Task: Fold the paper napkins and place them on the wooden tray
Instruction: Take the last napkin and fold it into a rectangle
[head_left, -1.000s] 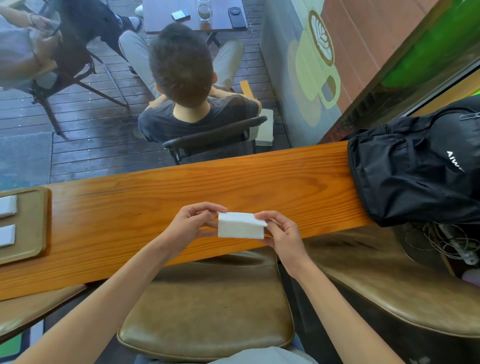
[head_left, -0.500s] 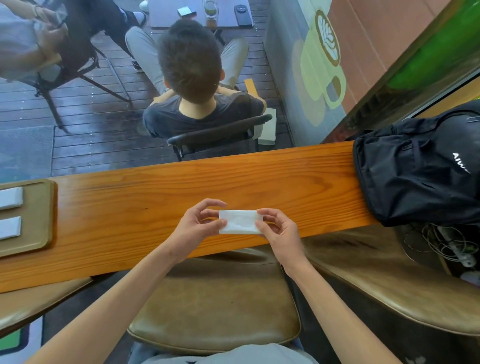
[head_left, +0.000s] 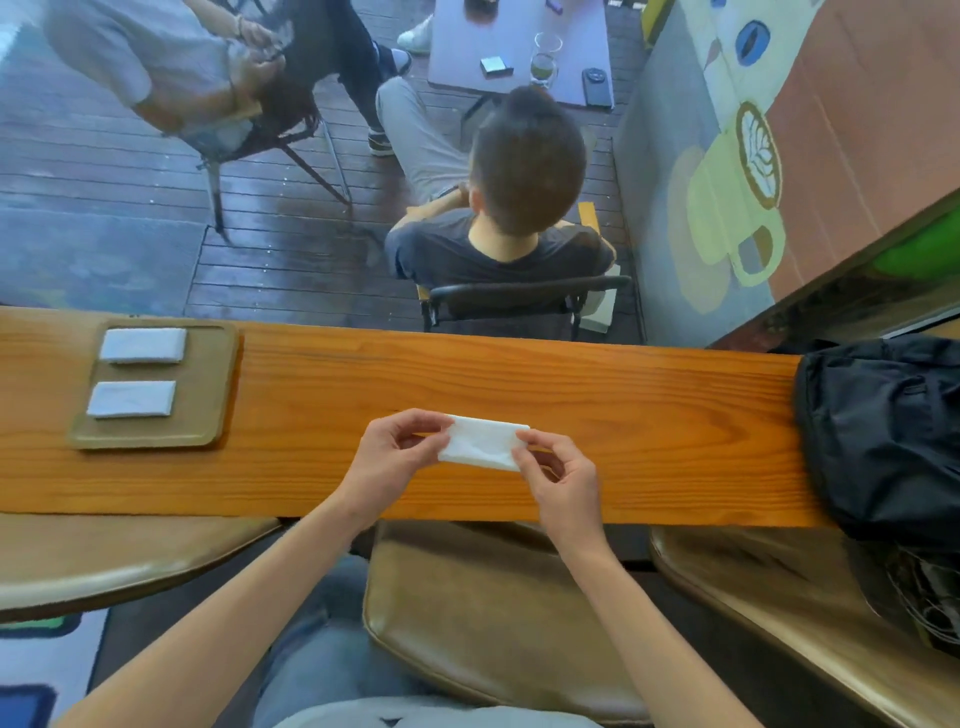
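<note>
A: Napkin (head_left: 483, 444) — white, folded to a flat rectangle, long axis running left-right w/ a slight tilt, right end a bit nearer. It's over the middle of the wooden counter (head_left: 623, 405).

B: Hands?

A: Left hand (head_left: 387, 457) pinches the left short end, thumb & curled fingers closed on the edge. Right hand (head_left: 558, 475) pinches the right end the same way, fingers bent round the paper. Can't tell if the napkin rests on the wood or sits just above it.

B: Further out?

A: Far left on the counter: wooden tray (head_left: 208, 395) w/ two folded napkins (head_left: 143, 345) on it, one far, one near, apart, both long axis left-right. Black backpack (head_left: 883, 431) on the counter's right end. Brown padded seat (head_left: 493, 613) near, under the arms. Beyond the counter, a seated person (head_left: 509, 208), back to us.
</note>
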